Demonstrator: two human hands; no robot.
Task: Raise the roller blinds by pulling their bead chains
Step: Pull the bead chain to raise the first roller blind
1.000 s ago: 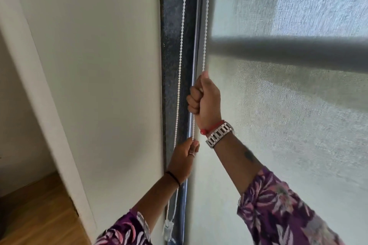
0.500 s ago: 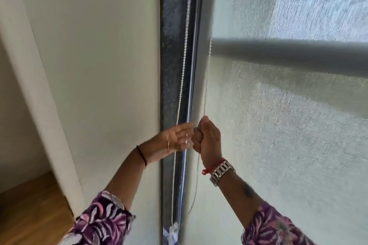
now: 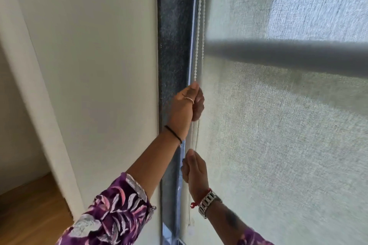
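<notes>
A pale grey-green roller blind (image 3: 278, 135) covers the window on the right. Its white bead chain (image 3: 200, 26) hangs as two strands along the blind's left edge, beside the dark window frame (image 3: 173, 45). My left hand (image 3: 187, 105), with a ring and a black wrist band, is closed around the chain at mid-height. My right hand (image 3: 194, 171), with a metal watch and a red thread, sits lower and is fisted on the same chain, whose strands run blurred between the two hands.
A cream wall (image 3: 95, 65) stands to the left of the frame, with a white door jamb (image 3: 39, 105) and wooden floor (image 3: 27, 215) further left. A dark horizontal window bar (image 3: 288, 55) shows through the blind fabric.
My right hand has travelled down the chain from high up to low. My left hand let go low down, rose past the right hand and closed on the chain higher up.
</notes>
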